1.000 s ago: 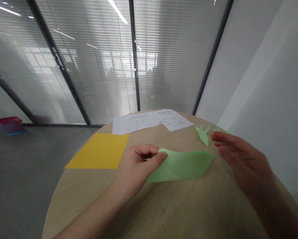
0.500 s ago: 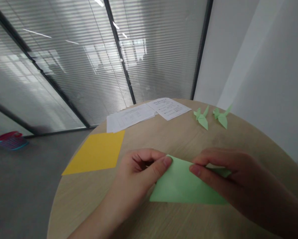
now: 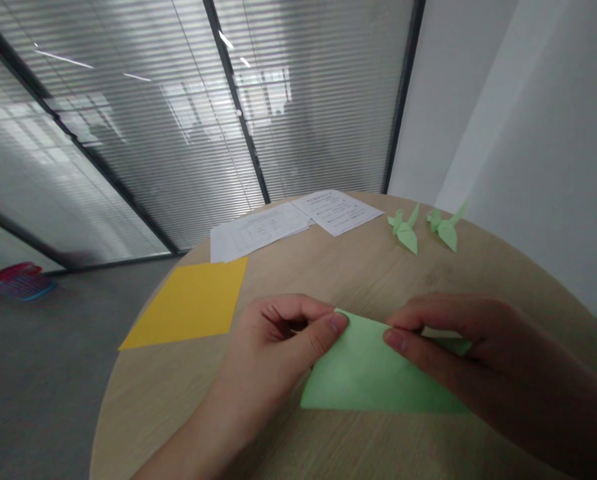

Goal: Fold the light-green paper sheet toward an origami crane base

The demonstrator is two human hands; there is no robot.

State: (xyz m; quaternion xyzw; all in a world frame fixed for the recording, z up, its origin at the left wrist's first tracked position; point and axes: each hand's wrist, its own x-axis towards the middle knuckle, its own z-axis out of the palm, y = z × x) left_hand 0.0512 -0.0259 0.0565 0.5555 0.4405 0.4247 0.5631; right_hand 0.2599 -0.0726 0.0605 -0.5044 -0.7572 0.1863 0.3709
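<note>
A light green sheet of folded paper [image 3: 358,373] is held between my two hands above the near part of the table. My left hand [image 3: 293,340] pinches its upper left corner between thumb and forefinger. Along the top edge, farther right, my right hand [image 3: 453,353] grips the paper with thumb and fingers. That hand covers the sheet's right side, though a small green flap shows between its thumb and forefinger. Two folded green paper cranes [image 3: 404,231] [image 3: 445,229] rest at the far right of the table.
A yellow sheet [image 3: 188,303] lies at the left edge of the round wooden table [image 3: 178,400]. Printed white papers [image 3: 263,230] overlap along the far edge. On the floor at left stands a red and blue basket [image 3: 18,281]. Glass panels with blinds and a white wall rise behind.
Both hands keep their pinch on the green paper. My right hand has shifted very slightly to the right, and the whole view has tilted a little.
</note>
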